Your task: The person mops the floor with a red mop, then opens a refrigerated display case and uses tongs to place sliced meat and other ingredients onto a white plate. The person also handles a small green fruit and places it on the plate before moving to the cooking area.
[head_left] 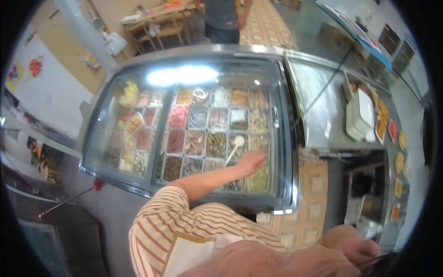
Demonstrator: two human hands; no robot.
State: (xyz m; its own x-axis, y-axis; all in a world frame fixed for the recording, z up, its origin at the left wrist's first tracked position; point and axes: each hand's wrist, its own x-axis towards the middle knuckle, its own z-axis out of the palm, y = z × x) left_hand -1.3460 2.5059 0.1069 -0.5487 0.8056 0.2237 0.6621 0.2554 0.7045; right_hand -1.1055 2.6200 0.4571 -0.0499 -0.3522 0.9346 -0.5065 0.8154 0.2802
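Note:
My left hand (254,162), blurred, reaches down over the right-hand columns of a glass-topped food display case (292,187). Its fingers are above a metal pan of pale yellow food (258,180); whether they grip something is not clear. Just left of the hand, a white ladle (238,140) rests over a pan, its handle slanting toward my wrist. Beside that lies a pan of brownish-green pieces (216,144). Farther left are pans of dark red meat (175,141) and pinkish slices (195,142). My right hand is out of view.
A person (223,17) stands beyond the case. On the metal counter (318,131) at right sit stacked white containers (360,116) and a tray of orange-brown food (381,117). A sliding-glass frame (161,138) divides the case. A clear box (134,125) rests at left.

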